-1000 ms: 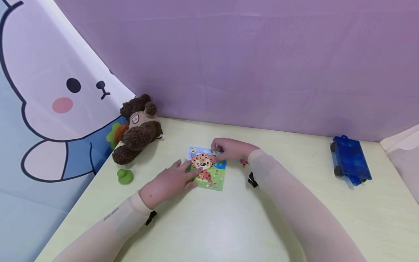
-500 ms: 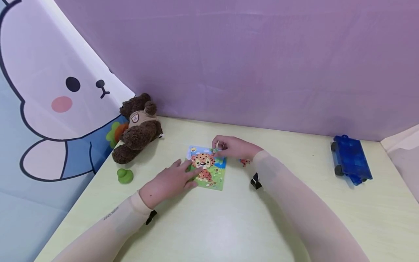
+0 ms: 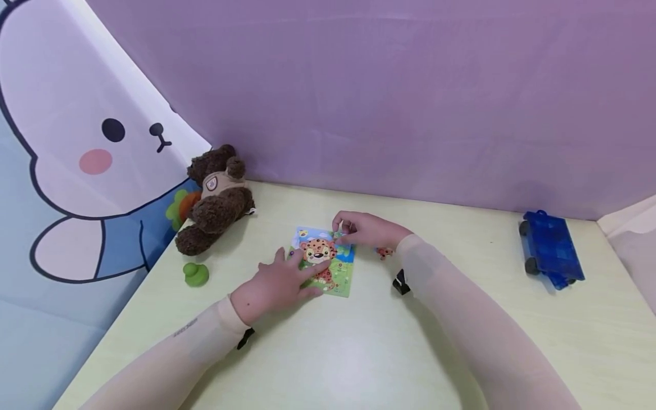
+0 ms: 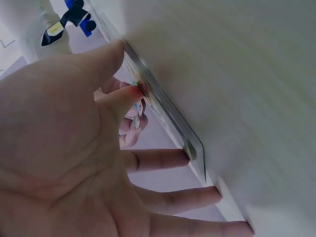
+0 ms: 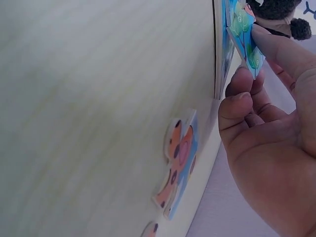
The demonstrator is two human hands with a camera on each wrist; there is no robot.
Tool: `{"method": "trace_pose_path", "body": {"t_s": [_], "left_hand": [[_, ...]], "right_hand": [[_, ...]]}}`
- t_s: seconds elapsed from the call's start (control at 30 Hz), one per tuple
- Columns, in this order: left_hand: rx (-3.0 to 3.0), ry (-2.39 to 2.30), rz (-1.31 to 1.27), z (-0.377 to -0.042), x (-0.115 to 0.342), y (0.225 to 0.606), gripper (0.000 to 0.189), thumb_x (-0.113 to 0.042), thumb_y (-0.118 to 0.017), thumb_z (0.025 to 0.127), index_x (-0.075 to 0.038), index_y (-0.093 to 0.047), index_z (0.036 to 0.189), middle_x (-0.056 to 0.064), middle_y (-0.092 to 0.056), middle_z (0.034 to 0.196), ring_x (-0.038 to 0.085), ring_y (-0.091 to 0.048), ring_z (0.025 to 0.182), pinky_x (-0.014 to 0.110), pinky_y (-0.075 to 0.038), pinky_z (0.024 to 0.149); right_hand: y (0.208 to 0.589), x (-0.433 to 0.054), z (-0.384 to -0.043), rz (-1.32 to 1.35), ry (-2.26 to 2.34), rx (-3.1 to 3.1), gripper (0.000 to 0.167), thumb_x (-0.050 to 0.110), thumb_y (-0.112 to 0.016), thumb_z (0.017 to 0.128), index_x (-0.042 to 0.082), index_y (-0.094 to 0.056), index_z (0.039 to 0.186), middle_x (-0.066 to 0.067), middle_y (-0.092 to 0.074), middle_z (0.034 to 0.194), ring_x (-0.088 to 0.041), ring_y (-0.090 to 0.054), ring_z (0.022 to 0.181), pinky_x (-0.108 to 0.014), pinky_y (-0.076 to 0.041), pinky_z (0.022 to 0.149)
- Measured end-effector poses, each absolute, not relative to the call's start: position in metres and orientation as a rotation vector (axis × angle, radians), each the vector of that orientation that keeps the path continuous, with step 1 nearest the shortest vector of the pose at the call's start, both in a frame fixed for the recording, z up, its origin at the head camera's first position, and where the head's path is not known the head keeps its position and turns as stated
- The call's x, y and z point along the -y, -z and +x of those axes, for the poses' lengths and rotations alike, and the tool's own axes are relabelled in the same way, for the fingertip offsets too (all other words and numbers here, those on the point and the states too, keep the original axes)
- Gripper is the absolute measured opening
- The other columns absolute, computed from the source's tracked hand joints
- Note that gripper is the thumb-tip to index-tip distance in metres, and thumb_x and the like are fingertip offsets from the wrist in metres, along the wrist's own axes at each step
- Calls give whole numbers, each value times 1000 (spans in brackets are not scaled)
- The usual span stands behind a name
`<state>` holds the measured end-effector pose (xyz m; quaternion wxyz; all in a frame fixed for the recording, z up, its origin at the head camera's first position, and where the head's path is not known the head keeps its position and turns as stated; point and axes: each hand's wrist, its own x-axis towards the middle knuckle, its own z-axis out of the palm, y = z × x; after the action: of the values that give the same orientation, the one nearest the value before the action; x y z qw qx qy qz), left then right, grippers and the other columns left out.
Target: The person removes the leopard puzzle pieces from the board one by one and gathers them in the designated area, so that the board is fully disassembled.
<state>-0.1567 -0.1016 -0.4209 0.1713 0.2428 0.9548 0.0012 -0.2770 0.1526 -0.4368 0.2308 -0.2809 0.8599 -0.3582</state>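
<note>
A jigsaw puzzle [image 3: 342, 279] with a cartoon leopard lies flat on the table. Spread fingers of my left hand [image 3: 279, 285] rest over its lower left part; in the left wrist view, some fingertips touch the board [image 4: 170, 126] and others reach the table beyond its corner. Over the top right corner, my right hand [image 3: 376, 229] pinches a puzzle piece [image 5: 242, 24] with green leaves on blue between thumb and fingers. The piece stands tilted against the board's edge in the right wrist view. Close to the right wrist lies a loose orange spotted puzzle piece [image 3: 384, 252].
Part of another spotted piece [image 5: 150, 230] shows low in the right wrist view. A brown teddy bear [image 3: 217, 199] and a green rubber duck [image 3: 196, 275] are at the left. A blue toy cart [image 3: 552, 249] stands at the right, and a purple cloth [image 3: 410, 102] hangs behind.
My left hand has slid slightly right across the leopard picture. The right hand rose a little from the corner with the puzzle piece, then stayed nearly still.
</note>
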Motion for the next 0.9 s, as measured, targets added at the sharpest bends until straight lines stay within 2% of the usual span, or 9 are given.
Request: {"method": "trace_pose_path", "body": {"t_s": [0.23,0.43,0.63,0.8,0.9], "left_hand": [[-2697,4,633,-158,97,420,65,-71,-46,105,-52,-30,165,19,-25,176,65,-32,151,89,-48,93],[-2706,34,638,-158,95,420,66,-73,-47,104,-53,-31,165,19,-26,176,62,-36,149,86,-52,91],[-2711,60,633,-158,94,420,66,-73,-48,103,-53,-32,164,19,-28,175,61,-39,148,85,-53,91],[-2717,61,642,-157,94,420,66,-72,-48,103,-52,-32,164,20,-29,173,62,-39,147,86,-52,91],[-2717,65,644,-156,95,421,66,-73,-47,104,-53,-31,165,20,-29,173,62,-39,148,86,-52,92]], "right_hand": [[439,-152,-278,-771,974,-2371,22,30,-73,103,26,-62,122,-3,-65,108,-22,-59,100,-35,-51,86],[436,-151,-278,-771,993,-2350,23,28,-73,103,25,-62,123,-4,-64,108,-23,-59,101,-35,-50,87],[442,-155,-281,-753,1078,-2291,21,29,-72,104,25,-63,123,-3,-63,102,-21,-57,94,-32,-49,79],[443,-158,-280,-721,1163,-2220,20,32,-70,105,27,-63,124,-4,-68,101,-23,-59,86,-30,-51,75],[439,-159,-279,-707,1204,-2204,20,32,-68,106,26,-63,125,-4,-70,102,-26,-61,87,-31,-54,76]]}}
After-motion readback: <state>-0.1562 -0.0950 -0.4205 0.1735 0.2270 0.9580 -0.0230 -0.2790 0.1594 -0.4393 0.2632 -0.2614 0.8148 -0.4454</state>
